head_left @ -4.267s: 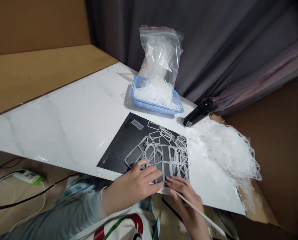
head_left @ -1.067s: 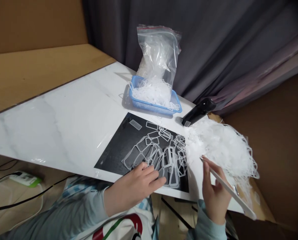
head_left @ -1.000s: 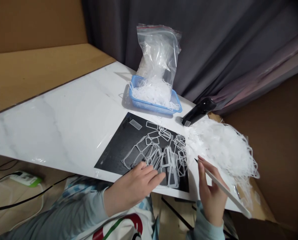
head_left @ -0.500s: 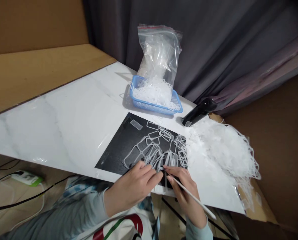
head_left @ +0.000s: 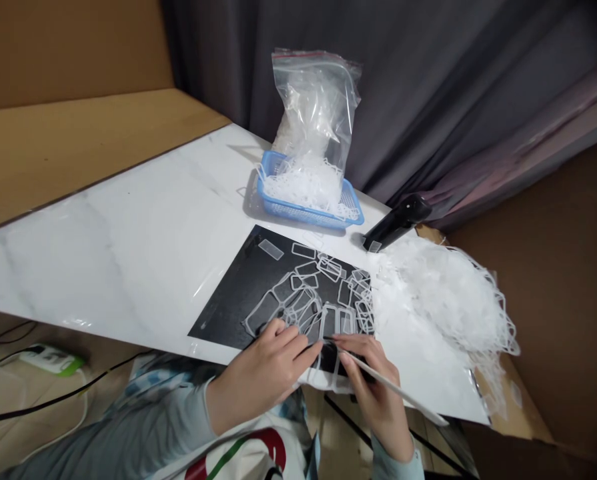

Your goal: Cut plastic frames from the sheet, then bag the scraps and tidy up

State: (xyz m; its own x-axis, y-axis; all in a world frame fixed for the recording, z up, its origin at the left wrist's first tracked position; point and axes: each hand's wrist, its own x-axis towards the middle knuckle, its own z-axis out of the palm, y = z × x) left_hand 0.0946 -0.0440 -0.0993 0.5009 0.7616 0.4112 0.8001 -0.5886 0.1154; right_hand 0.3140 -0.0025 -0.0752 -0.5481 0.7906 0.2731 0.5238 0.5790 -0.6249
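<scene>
A black mat [head_left: 228, 293] lies at the table's front edge, with several translucent rectangular frames [head_left: 304, 251] scattered and overlapping on it. My left hand [head_left: 273, 363] rests at the mat's lower edge, its fingers curled and thumb and index pinching the near end of a translucent frame strip. A thin white stick [head_left: 393, 387] is gripped in my right hand [head_left: 375, 380], which is closed with its fingertips close beside those of my left hand. Between the hands, frame strips [head_left: 329, 321] stretch over the mat and past its near edge.
Behind the mat stands a blue basket [head_left: 303, 215] of white pieces with a clear zip bag [head_left: 318, 113] in it. A black handheld object [head_left: 395, 223] is right of it. A big translucent pile [head_left: 448, 293] covers the table's right side. Cables and a power strip [head_left: 53, 360] lie lower left.
The frames between my hands now look spread into clearer rectangles. My right hand has shifted slightly down, and the white stick's outer end has swung a little right. The view has shifted slightly.
</scene>
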